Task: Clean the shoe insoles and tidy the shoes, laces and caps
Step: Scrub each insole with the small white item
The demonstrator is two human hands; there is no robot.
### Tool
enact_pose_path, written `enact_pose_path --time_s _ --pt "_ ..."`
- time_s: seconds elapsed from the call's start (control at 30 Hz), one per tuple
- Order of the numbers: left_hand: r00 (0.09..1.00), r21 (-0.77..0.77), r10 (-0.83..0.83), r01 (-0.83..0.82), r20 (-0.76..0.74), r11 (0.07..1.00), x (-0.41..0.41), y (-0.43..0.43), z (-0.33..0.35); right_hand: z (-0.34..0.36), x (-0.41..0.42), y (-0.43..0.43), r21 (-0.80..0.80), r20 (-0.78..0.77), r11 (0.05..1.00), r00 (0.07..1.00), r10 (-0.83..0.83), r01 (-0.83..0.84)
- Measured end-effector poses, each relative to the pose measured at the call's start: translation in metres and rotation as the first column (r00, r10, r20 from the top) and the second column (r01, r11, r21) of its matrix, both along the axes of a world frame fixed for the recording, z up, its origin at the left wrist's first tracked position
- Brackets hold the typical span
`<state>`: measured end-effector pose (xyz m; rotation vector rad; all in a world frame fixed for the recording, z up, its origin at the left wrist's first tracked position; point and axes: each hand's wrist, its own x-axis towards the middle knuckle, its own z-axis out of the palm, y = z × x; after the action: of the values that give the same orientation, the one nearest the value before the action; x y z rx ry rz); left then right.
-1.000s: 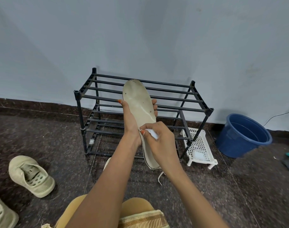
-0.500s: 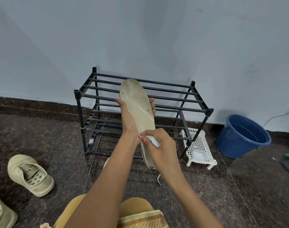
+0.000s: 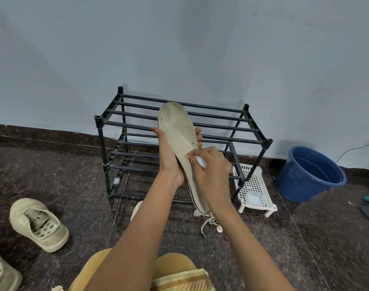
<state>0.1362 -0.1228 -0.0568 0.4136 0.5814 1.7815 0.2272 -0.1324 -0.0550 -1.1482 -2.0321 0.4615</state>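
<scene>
The insole (image 3: pixel 177 131) is held in the air, long axis running from toe at 11 o'clock to heel at 5 o'clock. The left grip (image 3: pixel 168 162) clasps its mid-length from behind. The right grip (image 3: pixel 213 173) pinches a white wipe (image 3: pixel 201 162) against the face; the toe lies at 11 o'clock from it.

We see the rack (image 3: pixel 231 139) standing on the floor (image 3: pixel 53 175) against the wall (image 3: pixel 179 49), the tray (image 3: pixel 253 185) and tub (image 3: pixel 305 179) to its right, a shoe (image 3: pixel 39 224) and another shoe (image 3: pixel 1 271) at left, laces (image 3: pixel 208 222) before it.
</scene>
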Motion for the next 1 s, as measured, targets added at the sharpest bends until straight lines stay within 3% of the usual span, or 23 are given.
enact_pose_path --time_s 0.1,0.3,0.53,0.73,0.83,1.0 --pt "1.0 0.005 0.0 0.0 0.008 1.0 0.0 -0.001 0.0 0.0 -0.001 -0.003 -0.049 -0.097 0.998 0.994 0.042 -0.047" --pt "0.998 0.011 0.016 -0.017 0.065 1.0 -0.004 0.0 0.001 0.0 0.01 -0.017 -0.144 -0.139 0.974 0.978 0.156 -0.176" --pt "0.998 0.012 -0.053 0.053 0.043 0.999 -0.001 0.001 0.004 0.002 0.011 -0.015 -0.117 -0.249 0.985 0.964 0.094 -0.126" --pt "0.976 -0.029 -0.171 0.169 -0.132 0.985 0.008 -0.009 0.009 0.014 0.005 -0.003 -0.131 -0.34 0.986 0.939 0.048 -0.098" --pt "0.955 -0.08 -0.221 0.209 -0.2 0.975 0.011 -0.01 0.009 0.017 0.002 0.001 -0.127 -0.33 0.985 0.942 0.068 -0.115" --pt "0.96 -0.076 -0.222 0.212 -0.171 0.974 0.01 -0.008 0.006 0.012 -0.004 0.0 -0.036 -0.219 0.997 0.974 0.054 -0.063"
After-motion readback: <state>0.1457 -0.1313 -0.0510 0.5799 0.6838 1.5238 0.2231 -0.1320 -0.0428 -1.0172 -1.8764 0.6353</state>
